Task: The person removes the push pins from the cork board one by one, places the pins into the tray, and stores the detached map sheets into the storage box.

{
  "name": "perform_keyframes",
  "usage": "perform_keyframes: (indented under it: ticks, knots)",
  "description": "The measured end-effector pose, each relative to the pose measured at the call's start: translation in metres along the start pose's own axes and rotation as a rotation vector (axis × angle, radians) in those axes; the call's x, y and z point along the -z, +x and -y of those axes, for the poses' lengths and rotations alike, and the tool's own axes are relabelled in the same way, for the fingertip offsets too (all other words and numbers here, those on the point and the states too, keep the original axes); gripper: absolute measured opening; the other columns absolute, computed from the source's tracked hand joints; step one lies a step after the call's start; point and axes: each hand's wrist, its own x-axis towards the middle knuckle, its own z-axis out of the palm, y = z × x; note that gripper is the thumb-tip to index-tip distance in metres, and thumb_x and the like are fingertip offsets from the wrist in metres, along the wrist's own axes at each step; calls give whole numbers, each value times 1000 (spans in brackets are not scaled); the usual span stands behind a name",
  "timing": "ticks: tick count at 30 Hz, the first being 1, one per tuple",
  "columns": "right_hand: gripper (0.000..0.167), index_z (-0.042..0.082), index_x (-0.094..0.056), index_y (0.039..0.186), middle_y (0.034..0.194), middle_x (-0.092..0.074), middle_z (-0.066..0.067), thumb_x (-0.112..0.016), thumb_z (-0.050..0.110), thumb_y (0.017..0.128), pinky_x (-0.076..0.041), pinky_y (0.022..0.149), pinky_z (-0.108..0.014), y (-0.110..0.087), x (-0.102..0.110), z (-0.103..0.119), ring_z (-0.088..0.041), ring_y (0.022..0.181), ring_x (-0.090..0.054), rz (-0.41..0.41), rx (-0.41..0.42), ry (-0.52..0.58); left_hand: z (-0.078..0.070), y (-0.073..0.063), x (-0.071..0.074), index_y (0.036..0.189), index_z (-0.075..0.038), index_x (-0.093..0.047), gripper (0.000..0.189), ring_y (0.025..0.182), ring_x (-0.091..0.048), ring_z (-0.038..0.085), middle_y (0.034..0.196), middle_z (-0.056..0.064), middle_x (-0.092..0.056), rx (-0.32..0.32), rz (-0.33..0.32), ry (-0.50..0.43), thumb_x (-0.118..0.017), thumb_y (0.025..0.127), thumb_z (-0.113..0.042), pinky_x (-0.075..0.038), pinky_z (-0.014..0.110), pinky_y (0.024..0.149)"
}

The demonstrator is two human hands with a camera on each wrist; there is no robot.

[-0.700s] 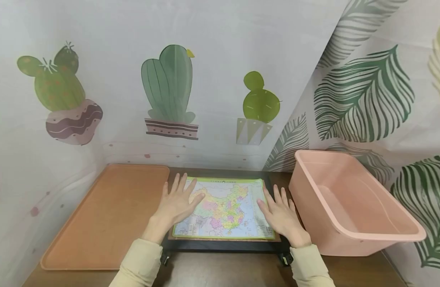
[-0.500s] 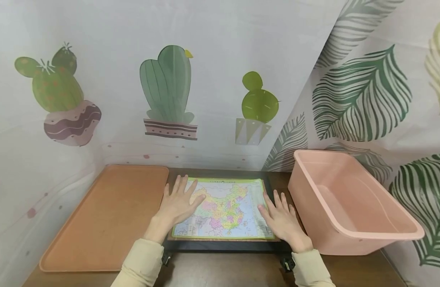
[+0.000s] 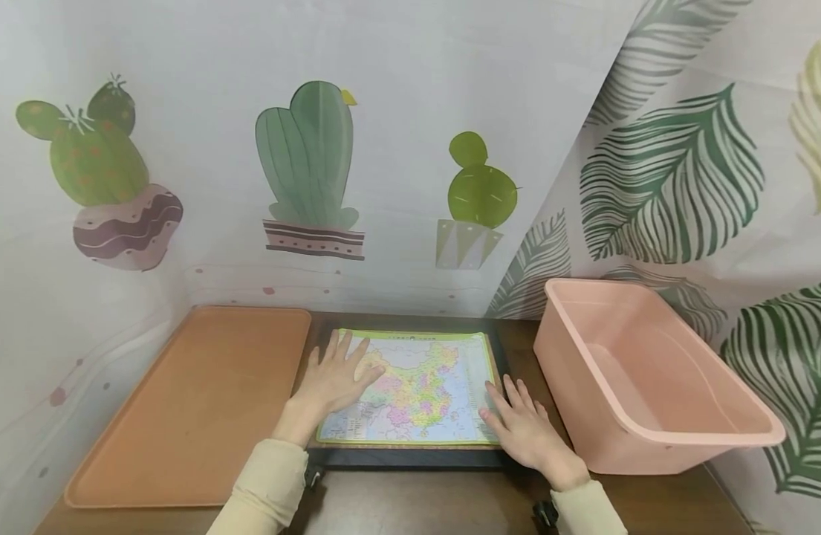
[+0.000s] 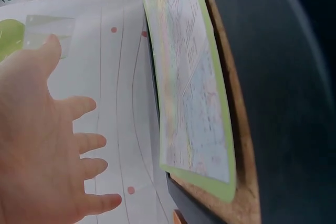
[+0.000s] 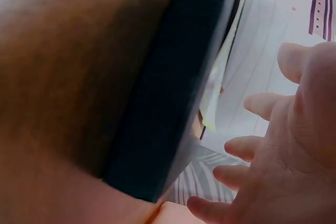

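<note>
A colourful map sheet (image 3: pixel 417 383) with a green border lies on a brown board (image 4: pixel 247 182), inside a black frame (image 3: pixel 410 458) on the table. Over the map's left side my left hand (image 3: pixel 330 380) is spread with straight fingers. The left wrist view shows its palm facing the sheet, with a gap between. My right hand (image 3: pixel 527 429) hovers by the map's lower right edge, its fingers extended and spread. Neither hand holds anything. Seen from the right wrist, the black frame's side hides most of the map, and the right palm (image 5: pixel 299 171) faces it.
To the left, a flat orange-brown tray (image 3: pixel 196 416) lies on the wooden table (image 3: pixel 410 501). A deep pink tub (image 3: pixel 597 394) stands at the right, close to my right hand. Printed curtains (image 3: pixel 397 148) hang behind and beside the table.
My right hand has moved down toward me along the map's right edge. The left hand stays nearly where it was over the map. The head view has shifted slightly.
</note>
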Motion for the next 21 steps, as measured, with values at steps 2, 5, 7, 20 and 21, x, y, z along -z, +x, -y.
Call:
perform_keyframes:
  ticks: [2, 5, 7, 20, 21]
  knots:
    - [66, 16, -29, 155, 160, -12, -22, -33, 56, 102, -16, 103, -75, -2, -2, 0, -45, 145, -7, 18, 2, -1, 0, 3, -1, 156, -20, -25, 77, 147, 3, 38, 161, 17, -9, -3, 8, -3, -30, 96, -68, -4, 66, 112]
    - [66, 16, -28, 155, 160, -12, -21, -36, 55, 102, -17, 103, -75, -4, -5, 0, -44, 145, -7, 39, 9, -7, -1, 6, -3, 156, -19, -25, 76, 146, 3, 39, 161, 18, -10, -8, 16, -30, -31, 97, -67, -6, 65, 112]
    - [66, 15, -28, 155, 160, -11, -20, -38, 53, 102, -17, 103, -75, -5, -5, 1, -44, 145, -7, 53, 16, -9, -2, 9, -5, 156, -19, -25, 74, 146, 2, 39, 161, 19, -11, -12, 22, -47, -32, 98, -65, -6, 65, 112]
    - [66, 14, -33, 153, 160, -15, -19, -43, 53, 100, -18, 104, -73, -9, -11, 0, -43, 145, -9, 101, 48, -30, -5, 24, -2, 154, -11, -30, 71, 145, -9, 45, 158, 24, -19, -10, 57, -75, -32, 101, -58, -9, 67, 111]
    - [67, 15, -33, 153, 160, -15, -19, -43, 54, 100, -18, 104, -73, -9, -11, 0, -42, 146, -8, 106, 46, -42, -6, 26, -2, 154, -11, -30, 72, 145, -8, 45, 158, 23, -19, -11, 63, -76, -31, 101, -59, -7, 67, 111]
